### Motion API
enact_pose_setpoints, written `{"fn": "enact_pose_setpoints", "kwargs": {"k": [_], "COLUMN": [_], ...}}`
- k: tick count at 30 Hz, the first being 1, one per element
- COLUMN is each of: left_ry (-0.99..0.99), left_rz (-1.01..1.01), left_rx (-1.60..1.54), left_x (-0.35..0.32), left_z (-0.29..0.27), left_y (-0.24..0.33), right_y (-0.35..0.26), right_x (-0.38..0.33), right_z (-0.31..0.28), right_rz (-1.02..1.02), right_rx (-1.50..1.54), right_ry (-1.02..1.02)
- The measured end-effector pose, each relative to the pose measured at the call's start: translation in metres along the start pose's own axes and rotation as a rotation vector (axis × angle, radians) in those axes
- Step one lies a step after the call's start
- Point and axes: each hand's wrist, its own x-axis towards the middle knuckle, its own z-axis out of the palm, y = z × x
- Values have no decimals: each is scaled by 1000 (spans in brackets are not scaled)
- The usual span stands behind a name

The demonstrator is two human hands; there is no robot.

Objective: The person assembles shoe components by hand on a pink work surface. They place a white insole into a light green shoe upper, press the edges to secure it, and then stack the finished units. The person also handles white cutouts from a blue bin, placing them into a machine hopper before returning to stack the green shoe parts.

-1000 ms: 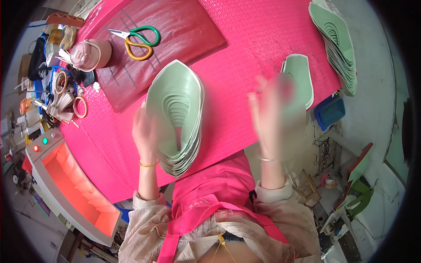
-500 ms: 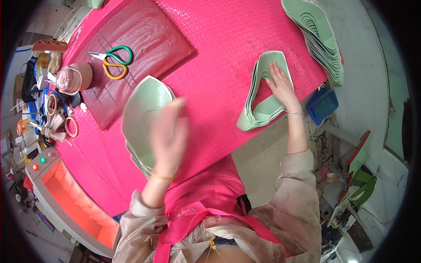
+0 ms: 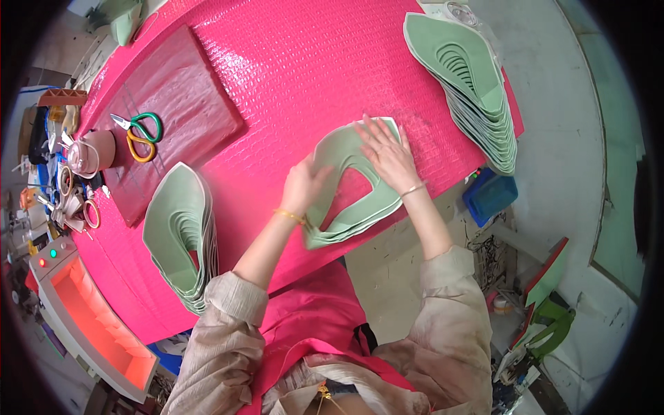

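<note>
A small pile of pale green U-shaped cut pieces [image 3: 342, 155] lies on the pink textured table [image 3: 290, 76] near its front edge. My left hand [image 3: 304, 183] grips the pile's left arm, fingers curled over its edge. My right hand [image 3: 384, 152] presses flat on the pile's right arm, fingers spread. A thicker stack of the same green pieces [image 3: 178, 235] lies to my left, apart from both hands. Another tall stack [image 3: 470, 76] sits at the table's far right corner.
A dark red cutting mat [image 3: 187, 104] holds scissors with green and yellow handles [image 3: 138, 131]. Tape rolls and a round container [image 3: 86, 155] crowd the left edge. An orange box-shaped machine [image 3: 90, 325] stands lower left. A blue bin [image 3: 491, 194] sits under the table's right edge.
My left hand left the big left stack and moved right onto the small pile. The pile now lies flatter under both hands. The view has shifted.
</note>
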Motion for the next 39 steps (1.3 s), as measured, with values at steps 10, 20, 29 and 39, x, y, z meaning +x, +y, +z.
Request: {"fn": "enact_pose_setpoints", "kwargs": {"k": [10, 20, 29, 39], "left_ry": [-190, -104, -65, 65], "left_rz": [-180, -390, -171, -161], "left_rx": [-235, -963, -1312, -1122], "left_x": [-25, -64, -64, -75], "left_z": [-1, 9, 25, 32], "left_y": [18, 61, 27, 33], "right_y": [44, -54, -54, -49], "right_x": [8, -82, -79, -74], "right_z": [-12, -71, -57, -28], "right_rz": [24, -165, -180, 110], "right_rx": [183, 855, 684, 1237], "right_ry": [221, -137, -404, -405]}}
